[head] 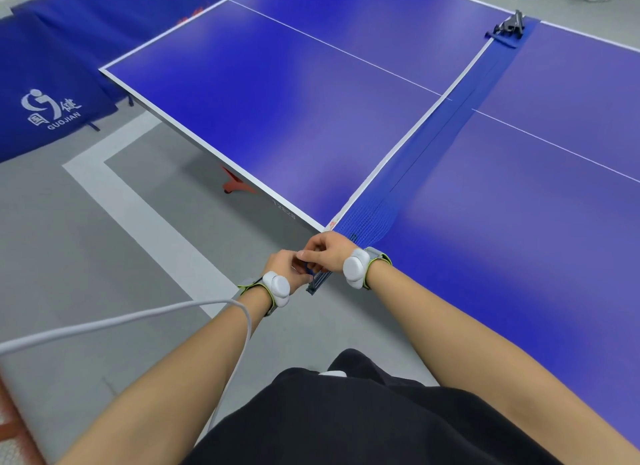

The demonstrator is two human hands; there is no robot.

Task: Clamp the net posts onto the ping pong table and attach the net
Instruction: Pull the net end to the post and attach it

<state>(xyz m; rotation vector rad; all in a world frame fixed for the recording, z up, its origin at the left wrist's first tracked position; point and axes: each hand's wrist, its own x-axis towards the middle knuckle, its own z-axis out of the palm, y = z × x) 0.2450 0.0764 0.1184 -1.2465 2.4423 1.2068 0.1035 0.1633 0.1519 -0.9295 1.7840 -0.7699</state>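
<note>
Both hands at the near edge of the blue ping pong table [311, 94], right where the net line meets it. Left hand [282, 265] and right hand [327, 251] are touching, fingers curled tight together around a small blue cord or tab between them; exactly which fingers pinch it, cannot tell. Just below the hands sits the near dark grey ribbed net post [317, 284], sticking out past the table edge toward the camera; whether its clamp is seated on the table is hidden by the hands. The blue mesh net with white top tape [415, 146] lies flat on the tabletop, collapsed along the centre line, mesh bunched near the right hand. At the far side, the second dark grey post clamp [509, 24] sits on the far table edge, net end touching it. Each wrist has 1 white rounded sensor puck on a grey strap with lime trim, left [277, 288], right [356, 267]. A white cable [138, 317] loops across the left forearm. Blue fabric barrier with white GUOJIAN logo [52, 108] stands at left on the grey floor with white lines [138, 215].
</note>
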